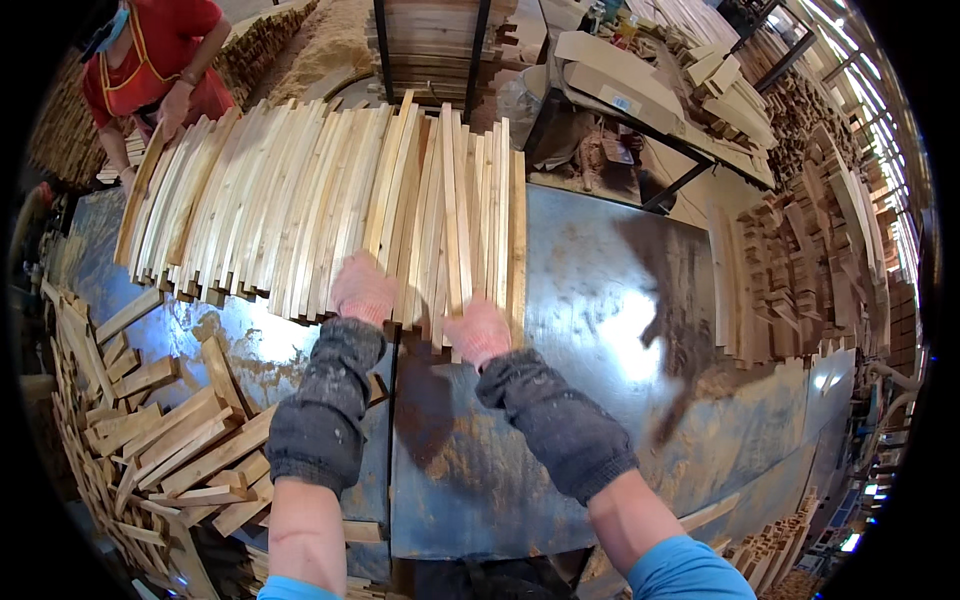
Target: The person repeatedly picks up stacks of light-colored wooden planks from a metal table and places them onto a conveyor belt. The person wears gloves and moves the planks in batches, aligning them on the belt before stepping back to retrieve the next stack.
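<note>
A wide row of pale wooden strips (270, 200) lies side by side across the metal table, their long sides pointing away from me. My left hand (363, 290), in a pink work glove, is closed around the near end of a wooden strip (390, 185) that lies on top of the row. To its right, my right hand (480, 330), gloved the same way, grips the near end of another wooden strip (452, 200). Both sets of fingertips are partly hidden by the gloves' backs. Dark sleeve covers wrap both my forearms.
A co-worker (150, 70) in a red top and apron touches the row's far left end. Short wood offcuts (190, 440) are heaped at the left. The metal table (590, 270) extends right towards stacked wood pieces (790, 270). A cluttered bench (640, 100) stands behind.
</note>
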The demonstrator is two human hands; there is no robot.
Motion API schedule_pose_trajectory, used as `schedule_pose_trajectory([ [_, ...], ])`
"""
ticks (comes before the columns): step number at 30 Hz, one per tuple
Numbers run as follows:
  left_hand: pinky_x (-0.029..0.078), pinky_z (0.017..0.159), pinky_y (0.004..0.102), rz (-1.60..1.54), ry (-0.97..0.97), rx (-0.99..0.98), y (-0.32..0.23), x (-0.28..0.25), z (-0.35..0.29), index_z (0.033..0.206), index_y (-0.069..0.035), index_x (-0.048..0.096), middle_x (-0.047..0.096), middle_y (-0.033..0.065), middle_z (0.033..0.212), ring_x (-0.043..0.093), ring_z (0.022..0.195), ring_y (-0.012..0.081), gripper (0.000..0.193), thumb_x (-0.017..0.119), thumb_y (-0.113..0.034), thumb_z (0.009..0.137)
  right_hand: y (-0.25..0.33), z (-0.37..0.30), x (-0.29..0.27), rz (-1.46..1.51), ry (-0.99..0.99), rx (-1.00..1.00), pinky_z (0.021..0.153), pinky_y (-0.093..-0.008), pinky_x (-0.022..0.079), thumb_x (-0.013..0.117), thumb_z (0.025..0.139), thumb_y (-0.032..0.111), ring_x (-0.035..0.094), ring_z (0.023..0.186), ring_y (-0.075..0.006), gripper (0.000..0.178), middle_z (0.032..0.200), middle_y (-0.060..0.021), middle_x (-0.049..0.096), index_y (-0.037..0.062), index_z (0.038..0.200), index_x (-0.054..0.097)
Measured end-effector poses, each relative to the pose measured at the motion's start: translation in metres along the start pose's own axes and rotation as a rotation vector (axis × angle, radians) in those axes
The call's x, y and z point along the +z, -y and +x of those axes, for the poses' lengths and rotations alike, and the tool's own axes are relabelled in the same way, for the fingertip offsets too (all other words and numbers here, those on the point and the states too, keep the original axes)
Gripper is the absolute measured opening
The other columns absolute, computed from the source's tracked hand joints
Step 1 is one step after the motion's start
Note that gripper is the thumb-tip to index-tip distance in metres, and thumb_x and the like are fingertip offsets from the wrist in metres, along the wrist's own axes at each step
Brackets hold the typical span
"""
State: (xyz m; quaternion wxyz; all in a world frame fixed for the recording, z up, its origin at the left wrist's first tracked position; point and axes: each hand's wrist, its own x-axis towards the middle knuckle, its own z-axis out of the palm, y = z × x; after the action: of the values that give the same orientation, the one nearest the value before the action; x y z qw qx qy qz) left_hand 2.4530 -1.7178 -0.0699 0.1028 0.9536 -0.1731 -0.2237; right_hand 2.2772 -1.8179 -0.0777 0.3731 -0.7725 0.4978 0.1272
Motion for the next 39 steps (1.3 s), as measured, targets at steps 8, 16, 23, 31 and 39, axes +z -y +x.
schedule_pose_trajectory([
  [8, 0.055, 0.103, 0.0503, -0.32, 0.017, 0.063, 0.104, 0.039, -0.17, 0.126, -0.001, 0.063, 0.067, 0.0274, 0.128, 0.068, 0.118, 0.0441, 0.052, 0.079, -0.027, 0.084, -0.108, -0.165, 0.052, 0.089, 0.123, -0.064, 0.105, -0.0466, 0.056, 0.079, 0.089, 0.034, 0.072, 0.118, -0.0411, 0.068, 0.125, -0.022, 0.075, 0.0065, 0.148, 0.059],
  [16, 0.052, 0.109, 0.0356, -1.251, 0.373, 0.093, 0.111, 0.094, -0.366, 0.169, -0.006, 0.037, 0.065, 0.0127, 0.143, 0.064, 0.126, 0.021, 0.077, 0.071, -0.019, 0.101, -0.186, -0.325, 0.076, 0.455, 0.158, -0.106, 0.094, -0.0387, 0.06, 0.079, 0.09, 0.022, 0.076, 0.105, -0.0271, 0.066, 0.114, -0.0138, 0.078, 0.007, 0.151, 0.058],
  [23, 0.062, 0.074, 0.0307, -1.415, 0.53, -0.009, 0.119, 0.088, -0.482, 0.165, -0.008, 0.043, 0.073, 0.0079, 0.116, 0.073, 0.089, 0.0153, 0.072, 0.071, -0.018, 0.099, -0.259, -0.416, 0.052, 0.903, 0.447, -0.002, 0.079, -0.0321, 0.06, 0.075, 0.094, 0.009, 0.069, 0.094, -0.0143, 0.054, 0.113, -0.0055, 0.074, 0.0031, 0.146, 0.061],
  [31, 0.062, 0.088, 0.0363, -1.477, 0.523, -0.045, 0.141, 0.128, -0.624, 0.166, 0.0, 0.039, 0.071, 0.0174, 0.124, 0.073, 0.103, 0.0232, 0.079, 0.075, -0.013, 0.097, -0.356, -0.522, 0.072, 1.009, 0.519, -0.017, 0.086, -0.0325, 0.059, 0.071, 0.097, 0.008, 0.069, 0.096, -0.0146, 0.041, 0.114, -0.0065, 0.073, -0.001, 0.137, 0.064],
  [39, 0.058, 0.1, 0.0357, -1.389, 0.405, 0.081, 0.17, 0.156, -0.701, 0.159, 0.0, 0.049, 0.07, 0.012, 0.128, 0.069, 0.112, 0.0204, 0.076, 0.082, -0.008, 0.091, -0.386, -0.597, 0.109, 0.988, 0.436, -0.131, 0.086, -0.0312, 0.059, 0.073, 0.093, 0.006, 0.071, 0.098, -0.0137, 0.05, 0.117, -0.0065, 0.075, -0.0011, 0.142, 0.063],
])
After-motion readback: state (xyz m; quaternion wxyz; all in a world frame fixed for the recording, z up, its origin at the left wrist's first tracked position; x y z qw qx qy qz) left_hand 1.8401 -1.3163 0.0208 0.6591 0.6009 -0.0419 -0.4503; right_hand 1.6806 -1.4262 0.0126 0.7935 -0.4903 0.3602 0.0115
